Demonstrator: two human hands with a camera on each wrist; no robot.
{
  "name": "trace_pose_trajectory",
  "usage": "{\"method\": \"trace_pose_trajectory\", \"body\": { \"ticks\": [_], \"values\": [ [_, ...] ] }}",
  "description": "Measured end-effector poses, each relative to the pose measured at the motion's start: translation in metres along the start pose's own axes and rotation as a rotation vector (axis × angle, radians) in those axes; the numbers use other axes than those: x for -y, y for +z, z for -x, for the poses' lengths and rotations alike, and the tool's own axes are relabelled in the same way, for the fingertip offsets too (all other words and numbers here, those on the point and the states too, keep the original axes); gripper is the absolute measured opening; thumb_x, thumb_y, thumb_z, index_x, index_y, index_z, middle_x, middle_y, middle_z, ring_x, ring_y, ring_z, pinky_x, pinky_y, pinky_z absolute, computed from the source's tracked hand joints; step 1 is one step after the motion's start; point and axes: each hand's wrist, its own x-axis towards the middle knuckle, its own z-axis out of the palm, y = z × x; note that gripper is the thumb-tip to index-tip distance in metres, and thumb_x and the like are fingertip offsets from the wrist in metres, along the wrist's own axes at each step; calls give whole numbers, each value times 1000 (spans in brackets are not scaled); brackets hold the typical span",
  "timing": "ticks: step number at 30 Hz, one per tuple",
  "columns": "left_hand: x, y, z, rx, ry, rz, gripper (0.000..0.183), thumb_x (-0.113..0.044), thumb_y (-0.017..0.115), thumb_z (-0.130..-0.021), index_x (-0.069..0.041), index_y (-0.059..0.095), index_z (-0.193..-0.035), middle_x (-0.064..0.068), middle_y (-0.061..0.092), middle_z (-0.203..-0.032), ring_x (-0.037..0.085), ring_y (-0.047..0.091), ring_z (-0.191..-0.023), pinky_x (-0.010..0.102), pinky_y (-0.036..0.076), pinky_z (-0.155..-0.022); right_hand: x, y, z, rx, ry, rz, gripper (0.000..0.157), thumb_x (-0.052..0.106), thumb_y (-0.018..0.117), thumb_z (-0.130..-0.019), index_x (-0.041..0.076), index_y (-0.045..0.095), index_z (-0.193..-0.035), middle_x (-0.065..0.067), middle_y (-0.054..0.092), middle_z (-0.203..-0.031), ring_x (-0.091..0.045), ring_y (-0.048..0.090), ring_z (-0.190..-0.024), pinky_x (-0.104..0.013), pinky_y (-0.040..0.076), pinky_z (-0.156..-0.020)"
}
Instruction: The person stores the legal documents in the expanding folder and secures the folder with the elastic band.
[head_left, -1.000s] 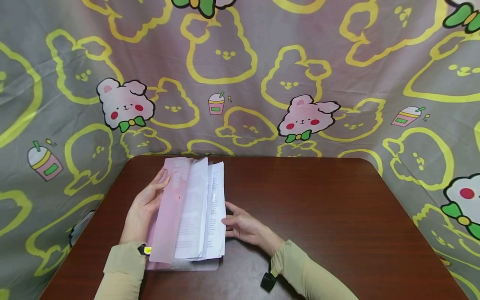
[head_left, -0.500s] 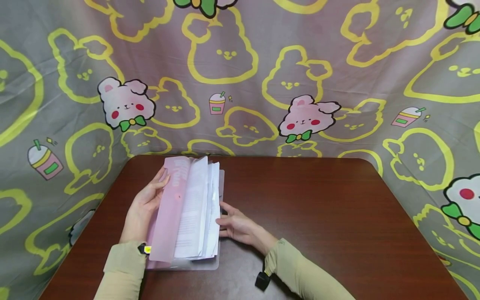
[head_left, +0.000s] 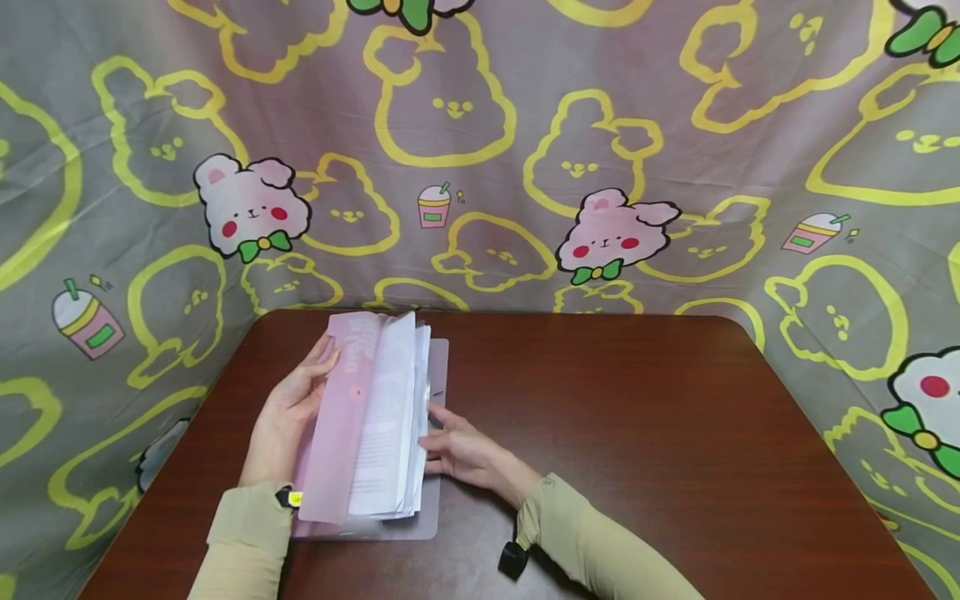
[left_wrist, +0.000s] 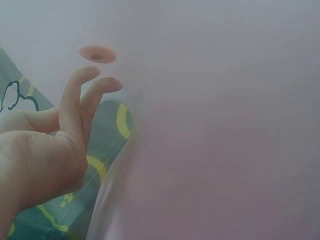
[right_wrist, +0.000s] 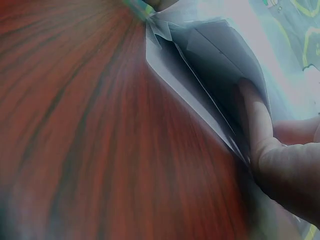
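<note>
A translucent pink document folder (head_left: 339, 450) lies at the left of the table, its cover raised and bent over to the right. White printed papers (head_left: 386, 442) stand fanned beside the cover, above the folder's clear back sheet (head_left: 431, 508). At the cover's left edge, my left hand (head_left: 288, 404) grips it near the top. Fingertips of that hand reach the pink cover beside a round snap button (left_wrist: 97, 54) in the left wrist view. My right hand (head_left: 468, 454) pinches the right edge of the papers; in the right wrist view a finger (right_wrist: 256, 117) is tucked between sheets.
The dark brown wooden table (head_left: 637, 433) extends to the right of the folder. A cloth backdrop (head_left: 480, 167) with cartoon bears surrounds the table at the back and sides. A small black device (head_left: 513, 560) hangs from the right wrist.
My right hand has moved left with the edge of the papers, closing up the fan and baring more of the back sheet. The left hand has stayed in place.
</note>
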Motion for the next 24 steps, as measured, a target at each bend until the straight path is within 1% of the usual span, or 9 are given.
{"method": "trace_pose_trajectory", "body": {
  "ticks": [4, 11, 19, 22, 24],
  "values": [
    [0, 0, 0, -5, -3, 9, 83, -3, 38, -117, -39, -5, -177, -8, 66, -120, 4, 74, -92, 18, 63, -81, -1, 4, -4, 13, 7, 2, 79, -12, 44, -108, 15, 17, -178, -33, 53, -161, -21, 70, -118, -52, 59, -114],
    [0, 1, 0, -20, -7, 27, 84, -1, 40, -116, -40, -2, -177, -7, 67, -119, 5, 74, -92, 18, 63, -81, -3, 10, -9, 15, 10, -9, 83, -13, 41, -107, 14, 10, -178, -34, 50, -162, -22, 69, -122, -58, 53, -120],
    [-1, 0, -1, -19, -9, 44, 84, -1, 41, -116, -40, -1, -177, -4, 70, -117, 7, 75, -90, 20, 64, -78, -5, 14, -9, 5, 12, -11, 82, -14, 40, -106, 13, 12, -178, -34, 51, -162, -22, 69, -119, -59, 52, -121],
    [-1, -1, 0, -21, -5, 41, 85, 0, 41, -116, -40, -1, -177, -4, 69, -118, 6, 74, -89, 19, 63, -75, -6, 14, -9, 12, 10, -7, 81, -13, 40, -107, 15, 13, -178, -33, 51, -163, -22, 72, -117, -58, 53, -120],
    [-1, 0, -1, -29, -5, 36, 84, 0, 42, -115, -40, 0, -177, -6, 66, -122, 5, 73, -89, 18, 62, -75, -6, 14, -8, 17, 11, -5, 80, -12, 41, -107, 15, 15, -178, -32, 51, -163, -21, 72, -116, -57, 54, -119]
  ]
}}
